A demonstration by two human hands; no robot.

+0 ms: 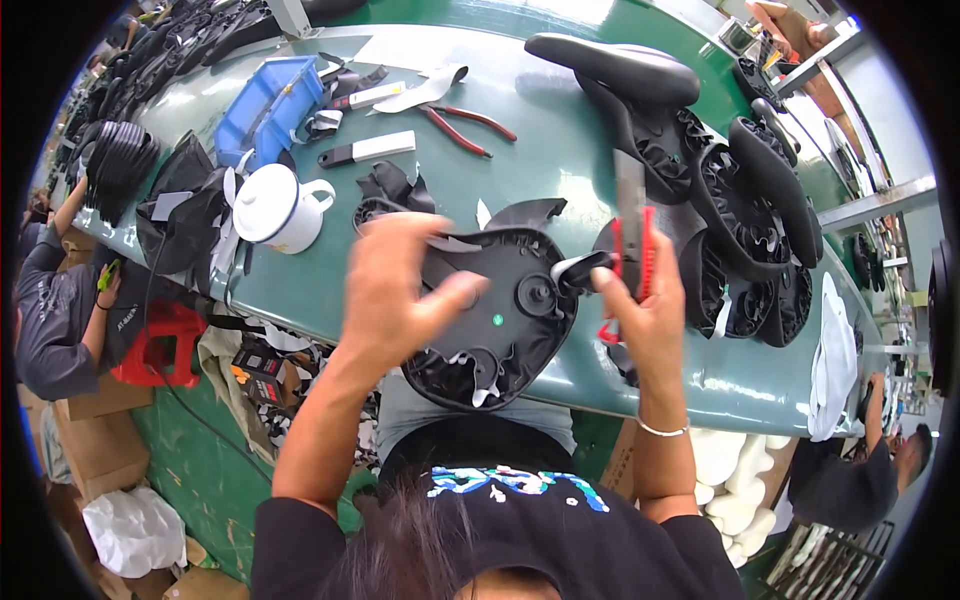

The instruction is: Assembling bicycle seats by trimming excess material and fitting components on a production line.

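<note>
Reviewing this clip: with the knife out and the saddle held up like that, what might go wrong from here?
1. The right hand holds a red utility knife, blade up, close to the left hand gripping the upturned saddle; a slip might cut the fingers.
2. The saddle is held at the table edge, so it may drop if the grip loosens.
3. A white mug stands near the left elbow's path and might get knocked.

A long green workbench (560, 130) fills the middle, glossy under overhead light; below its near edge, a green floor (190, 450) with cardboard boxes (95, 440); left of it, a red stool (160, 345); right, metal racks (880, 200).
</note>
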